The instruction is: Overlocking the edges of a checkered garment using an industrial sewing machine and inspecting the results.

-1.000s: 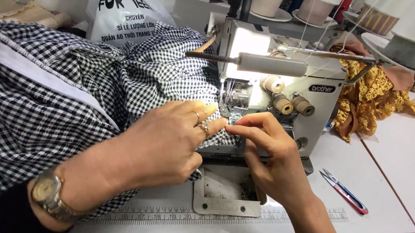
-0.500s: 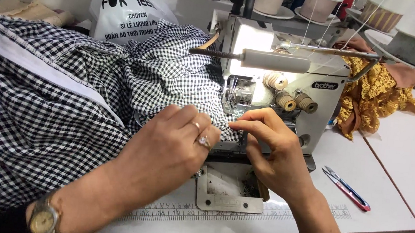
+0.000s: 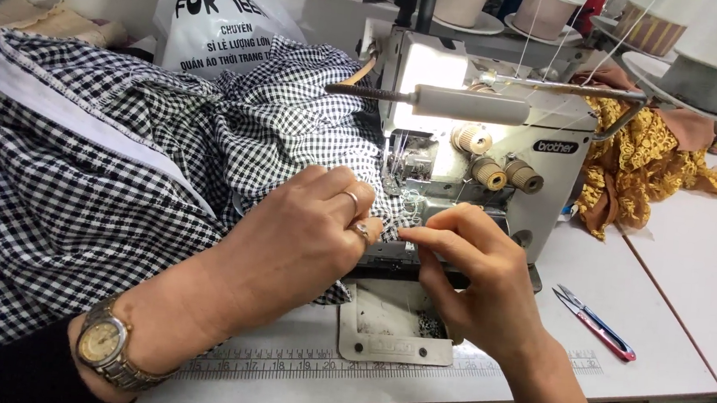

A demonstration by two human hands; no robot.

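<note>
Right hand (image 3: pixel 476 275) has a pinch grip closed on the edge of the black-and-white checked cotton fabric (image 3: pixel 122 174); left hand (image 3: pixel 305 231) lies flat, pressing it on the white worktop (image 3: pixel 693 279). Fingertips sit close to the grey overlock sewing machine (image 3: pixel 482 151) needle, so a slip could nick them. The fabric's length runs leftward from the machine.

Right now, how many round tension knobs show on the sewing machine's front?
3: one beige ribbed knob upper left, one below it, one to the right. Others may be hidden.
</note>
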